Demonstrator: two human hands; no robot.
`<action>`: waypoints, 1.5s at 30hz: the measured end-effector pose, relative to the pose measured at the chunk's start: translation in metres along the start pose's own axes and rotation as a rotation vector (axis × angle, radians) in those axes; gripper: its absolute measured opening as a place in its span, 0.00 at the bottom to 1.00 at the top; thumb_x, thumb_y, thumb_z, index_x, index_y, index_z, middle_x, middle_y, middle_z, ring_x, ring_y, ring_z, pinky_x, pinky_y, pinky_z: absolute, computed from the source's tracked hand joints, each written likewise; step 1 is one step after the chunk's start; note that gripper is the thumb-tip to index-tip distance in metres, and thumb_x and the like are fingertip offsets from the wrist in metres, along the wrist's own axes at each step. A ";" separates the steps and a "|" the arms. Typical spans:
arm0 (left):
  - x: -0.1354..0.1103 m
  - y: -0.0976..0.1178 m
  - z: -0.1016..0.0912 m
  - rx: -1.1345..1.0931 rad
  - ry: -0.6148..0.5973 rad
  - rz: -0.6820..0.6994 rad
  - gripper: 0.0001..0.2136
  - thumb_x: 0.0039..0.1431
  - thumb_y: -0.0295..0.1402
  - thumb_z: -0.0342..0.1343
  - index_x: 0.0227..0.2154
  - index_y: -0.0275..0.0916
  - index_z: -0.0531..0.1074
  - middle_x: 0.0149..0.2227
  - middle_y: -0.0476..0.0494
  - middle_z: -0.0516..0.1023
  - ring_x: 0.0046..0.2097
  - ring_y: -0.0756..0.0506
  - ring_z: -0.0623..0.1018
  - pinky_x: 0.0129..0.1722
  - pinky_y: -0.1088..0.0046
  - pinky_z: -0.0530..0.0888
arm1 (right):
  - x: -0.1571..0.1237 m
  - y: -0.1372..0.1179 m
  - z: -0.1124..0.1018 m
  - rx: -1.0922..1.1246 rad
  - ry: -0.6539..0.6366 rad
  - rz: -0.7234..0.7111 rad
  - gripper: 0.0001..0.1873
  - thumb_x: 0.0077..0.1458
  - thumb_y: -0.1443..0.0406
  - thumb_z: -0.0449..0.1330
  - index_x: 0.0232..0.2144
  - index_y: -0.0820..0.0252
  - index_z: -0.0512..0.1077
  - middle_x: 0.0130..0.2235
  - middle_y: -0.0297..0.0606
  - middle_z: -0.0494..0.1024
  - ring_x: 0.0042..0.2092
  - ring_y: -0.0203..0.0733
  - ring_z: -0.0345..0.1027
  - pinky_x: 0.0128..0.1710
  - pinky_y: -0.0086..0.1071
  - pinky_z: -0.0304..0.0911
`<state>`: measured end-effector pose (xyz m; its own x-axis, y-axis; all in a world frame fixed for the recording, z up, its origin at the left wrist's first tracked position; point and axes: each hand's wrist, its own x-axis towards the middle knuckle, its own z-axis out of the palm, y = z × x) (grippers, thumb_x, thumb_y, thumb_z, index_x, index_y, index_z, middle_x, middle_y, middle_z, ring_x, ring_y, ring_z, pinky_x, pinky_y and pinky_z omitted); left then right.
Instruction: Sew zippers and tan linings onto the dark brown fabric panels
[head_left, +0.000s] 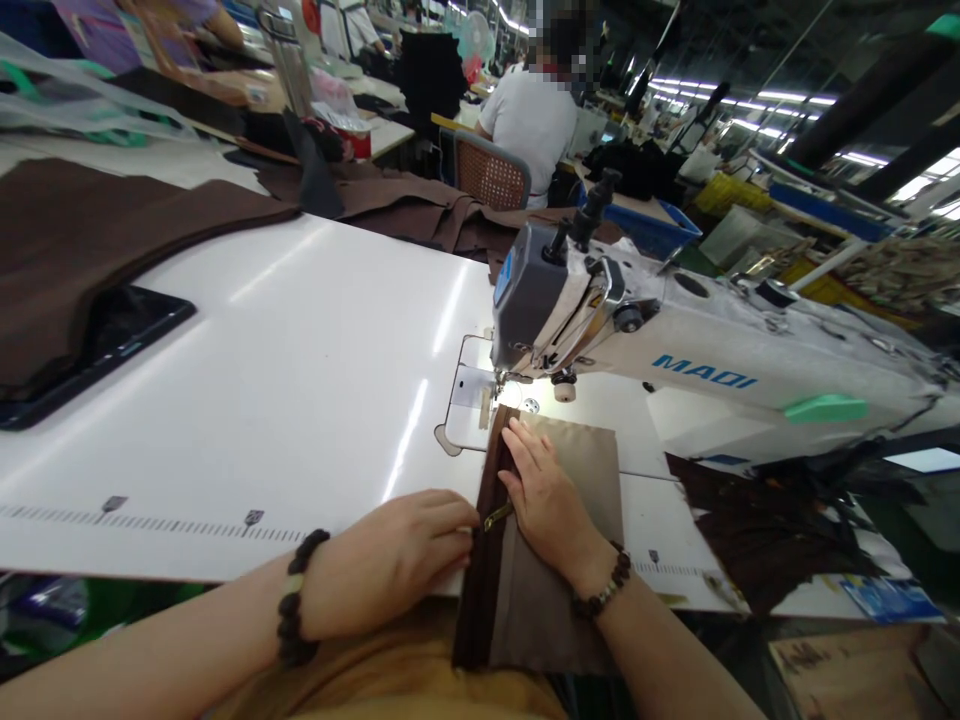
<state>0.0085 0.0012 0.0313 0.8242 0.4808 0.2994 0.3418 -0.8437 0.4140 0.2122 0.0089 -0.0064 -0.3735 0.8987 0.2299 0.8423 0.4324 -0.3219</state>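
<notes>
While the right hand lies open-fingered on the tan fabric, the left hand seemingly pinches the brown strip alongside.

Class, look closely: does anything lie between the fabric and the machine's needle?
Nothing visible does. The fabric has its front edge right by the needle; the left hand grips it and the right hand presses it farther back.

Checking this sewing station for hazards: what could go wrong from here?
1. The right hand lies flat on the tan fabric, fingertips close to the needle; a slip forward might get them stitched.
2. The left hand pinches the brown strip beside the metal zipper pull; the needle could hit it and snap.
</notes>
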 end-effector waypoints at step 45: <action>0.051 -0.057 0.004 0.330 -0.117 -0.060 0.16 0.59 0.31 0.53 0.48 0.28 0.64 0.48 0.36 0.67 0.52 0.40 0.65 0.53 0.61 0.63 | 0.035 0.024 -0.012 0.082 -0.116 -0.052 0.24 0.57 0.70 0.47 0.56 0.68 0.57 0.60 0.48 0.55 0.62 0.45 0.44 0.61 0.46 0.46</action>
<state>0.0325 0.0726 0.0197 0.8378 0.5175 0.1740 0.5031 -0.8555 0.1223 0.2236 0.0500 0.0048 -0.4621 0.8754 0.1419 0.7879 0.4787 -0.3874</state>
